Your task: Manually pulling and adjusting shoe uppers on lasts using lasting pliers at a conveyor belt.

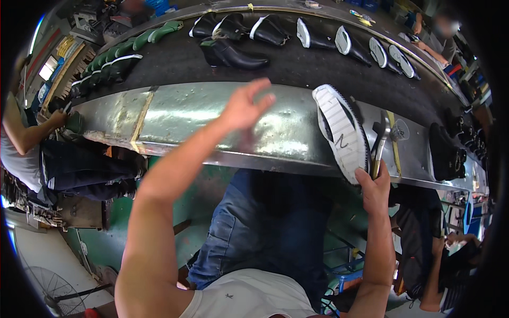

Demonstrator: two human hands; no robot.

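My left hand (pixel 249 105) is stretched out over the shiny metal ledge, fingers apart and holding nothing. Beyond its fingertips, a black ankle boot (pixel 238 57) lies on the dark belt. My right hand (pixel 375 186) grips a black shoe by one end, its white, ribbed sole side (pixel 342 132) turned up toward me and marked by hand. In the same hand is a metal tool (pixel 381 139) with a hammer-like head; its exact kind is unclear. The shoe is tilted above the ledge, and whether it touches the metal cannot be seen.
Along the dark belt (pixel 297 71) stand several black shoes (pixel 268 29) and green ones (pixel 143 40). More black shoes (pixel 445 153) sit at the right end of the metal ledge (pixel 201 116). Co-workers are at the left (pixel 32 143), far right and lower right.
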